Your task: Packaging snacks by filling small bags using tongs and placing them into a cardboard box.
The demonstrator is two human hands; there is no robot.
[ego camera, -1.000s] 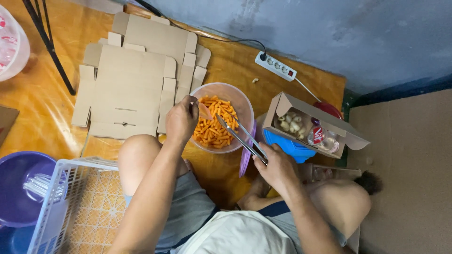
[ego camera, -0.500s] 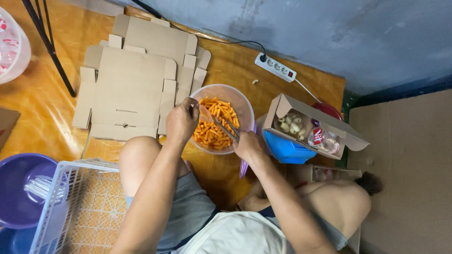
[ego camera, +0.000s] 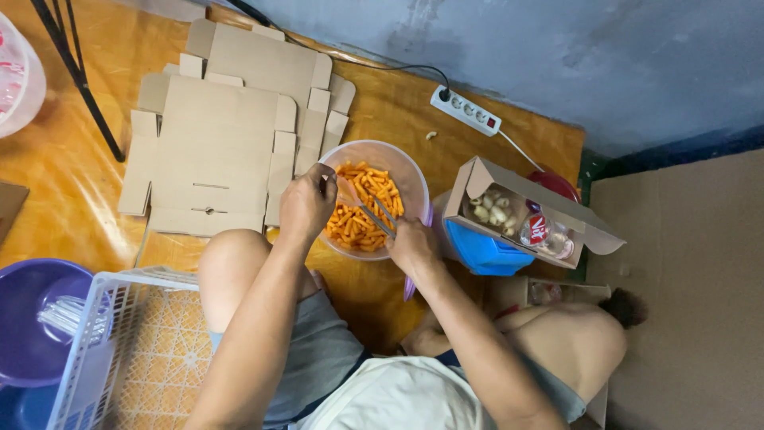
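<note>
Tongs (ego camera: pixel 372 213) are clamped in my right hand (ego camera: pixel 411 245), their tips down among the orange snack sticks (ego camera: pixel 362 215) in the clear plastic bowl (ego camera: pixel 407 171) on the floor ahead of my knees. My left hand (ego camera: pixel 305 205) pinches a small clear bag (ego camera: pixel 344 189) over the bowl's left rim. Flat cardboard boxes (ego camera: pixel 219 143) lie left; an open box (ego camera: pixel 521 213) sits right.

orange snacks (ego camera: pixel 360 216), purple basin (ego camera: pixel 32 318), blue tub (ego camera: pixel 485 253)

The right hand (ego camera: pixel 411 243) has moved forward from beside the knee to the near rim of the clear bowl (ego camera: pixel 410 177), carrying the metal tongs (ego camera: pixel 374 215) deeper into the orange snack sticks (ego camera: pixel 358 223).
</note>
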